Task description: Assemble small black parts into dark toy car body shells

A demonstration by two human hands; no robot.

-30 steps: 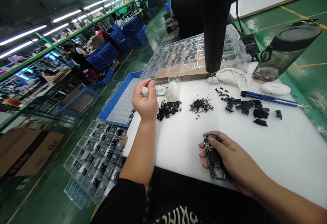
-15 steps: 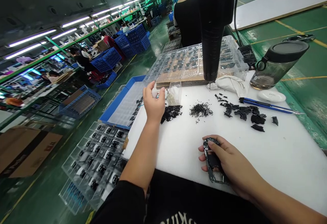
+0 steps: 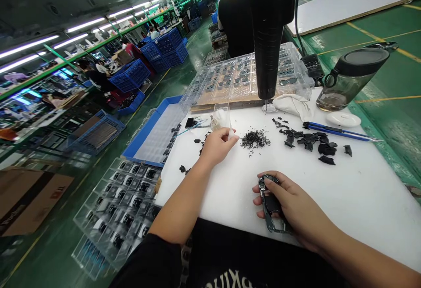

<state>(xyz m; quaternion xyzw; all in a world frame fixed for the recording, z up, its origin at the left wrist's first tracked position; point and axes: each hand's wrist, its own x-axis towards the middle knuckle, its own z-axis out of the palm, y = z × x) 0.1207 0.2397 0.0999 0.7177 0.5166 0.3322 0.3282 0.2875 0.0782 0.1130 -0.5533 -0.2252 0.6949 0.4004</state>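
White foam tops the bench (image 3: 368,191); at the near edge, the right hand (image 3: 291,200) curls firmly around a dark open-windowed frame (image 3: 270,204), which it holds low over the foam, wrist angled inward; the left hand (image 3: 217,147) reaches forward, palm down, fingers loosely bent, though whether its fingertips (image 3: 230,133) pinch anything is too small to tell; just beside them sit a heap of fine black grains (image 3: 255,140) and a clear plastic cup (image 3: 221,118); black rubbery scraps (image 3: 317,144) lie to the right, near a blue-handled craft knife (image 3: 338,131) and a crumpled white cloth (image 3: 292,106); a clear compartmented tray (image 3: 121,204) and a blue-rimmed tray (image 3: 154,134) lie left of the bench; further off, a black overhead tool (image 3: 266,47) hangs before stacked clear trays (image 3: 250,77); beyond stands a co-worker (image 3: 235,16).
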